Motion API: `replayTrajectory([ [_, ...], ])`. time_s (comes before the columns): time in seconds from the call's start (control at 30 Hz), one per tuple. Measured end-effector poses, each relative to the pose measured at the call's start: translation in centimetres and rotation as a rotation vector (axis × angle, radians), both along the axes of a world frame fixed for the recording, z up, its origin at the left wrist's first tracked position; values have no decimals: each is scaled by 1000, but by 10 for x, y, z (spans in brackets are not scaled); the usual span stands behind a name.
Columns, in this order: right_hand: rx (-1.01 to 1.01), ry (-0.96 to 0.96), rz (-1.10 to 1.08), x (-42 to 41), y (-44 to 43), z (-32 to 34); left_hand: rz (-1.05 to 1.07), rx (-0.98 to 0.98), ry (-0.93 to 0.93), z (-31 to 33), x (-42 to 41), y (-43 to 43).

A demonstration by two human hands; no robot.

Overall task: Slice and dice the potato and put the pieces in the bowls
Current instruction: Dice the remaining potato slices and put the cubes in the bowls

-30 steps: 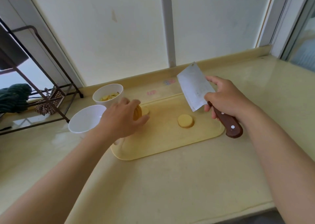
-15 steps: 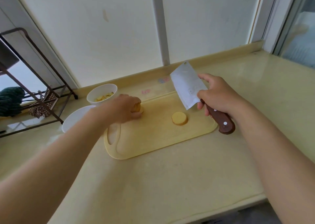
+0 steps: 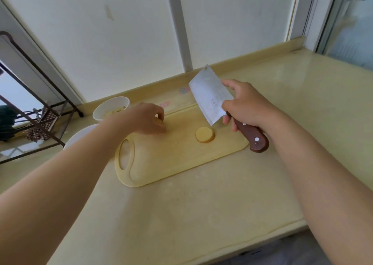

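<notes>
A pale yellow cutting board (image 3: 171,159) lies on the counter. One thick round potato slice (image 3: 204,135) lies flat on its right half. At the board's back left, my left hand (image 3: 144,118) grips a potato piece (image 3: 159,122), mostly hidden under the fingers. My right hand (image 3: 247,105) holds a cleaver (image 3: 210,95) by its brown wooden handle, blade raised above the board just behind the slice. Two white bowls stand left of the board: the far bowl (image 3: 107,108) holds potato pieces, the near bowl (image 3: 80,135) is partly hidden by my forearm.
A dark metal rack (image 3: 30,111) with cloths stands at the far left. A frosted window and raised ledge run along the back. The counter's front edge (image 3: 262,242) is near me.
My left hand has lowered the potato piece onto the board's back left. The cleaver stays raised in my right hand. The view has shifted a little.
</notes>
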State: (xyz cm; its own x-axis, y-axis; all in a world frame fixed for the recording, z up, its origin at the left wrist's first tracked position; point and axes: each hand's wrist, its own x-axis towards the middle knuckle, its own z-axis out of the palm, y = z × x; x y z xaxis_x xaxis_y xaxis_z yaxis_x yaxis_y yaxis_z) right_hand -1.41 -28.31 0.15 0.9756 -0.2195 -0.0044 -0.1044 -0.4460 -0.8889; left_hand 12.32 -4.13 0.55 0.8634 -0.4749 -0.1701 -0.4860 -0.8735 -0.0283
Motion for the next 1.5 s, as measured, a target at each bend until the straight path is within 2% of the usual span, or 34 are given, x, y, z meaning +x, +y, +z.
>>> replayTrajectory([
  [0.37, -11, 0, 15, -1, 2, 1, 135, 112, 95, 10, -12, 14],
  [0.53, -13, 13, 6, -1, 2, -1, 97, 134, 68, 14, -15, 12],
  [0.6, -8, 12, 0, -1, 1, 0, 76, 70, 45, 22, -15, 11],
  [0.73, 7, -8, -27, -1, -2, 1, -46, -474, -135, 47, -37, 2],
  [0.8, 30, -28, -58, -1, -4, 3, -183, -595, -146, 44, -60, -13],
  [0.9, 58, -56, -105, -3, -7, 6, -384, -447, 14, 10, -89, -34],
  [1.0, 54, -58, -131, -4, -8, 5, -437, -286, 49, -18, -99, -50],
  [1.17, 34, -46, -112, -3, -6, 5, -505, -407, -123, -31, -92, -52],
  [1.33, -25, -16, -80, -1, -7, 2, -343, -575, -155, -45, -84, -47],
  [1.5, -54, 54, -3, -6, -14, 8, -413, -658, -163, -48, -77, -36],
])
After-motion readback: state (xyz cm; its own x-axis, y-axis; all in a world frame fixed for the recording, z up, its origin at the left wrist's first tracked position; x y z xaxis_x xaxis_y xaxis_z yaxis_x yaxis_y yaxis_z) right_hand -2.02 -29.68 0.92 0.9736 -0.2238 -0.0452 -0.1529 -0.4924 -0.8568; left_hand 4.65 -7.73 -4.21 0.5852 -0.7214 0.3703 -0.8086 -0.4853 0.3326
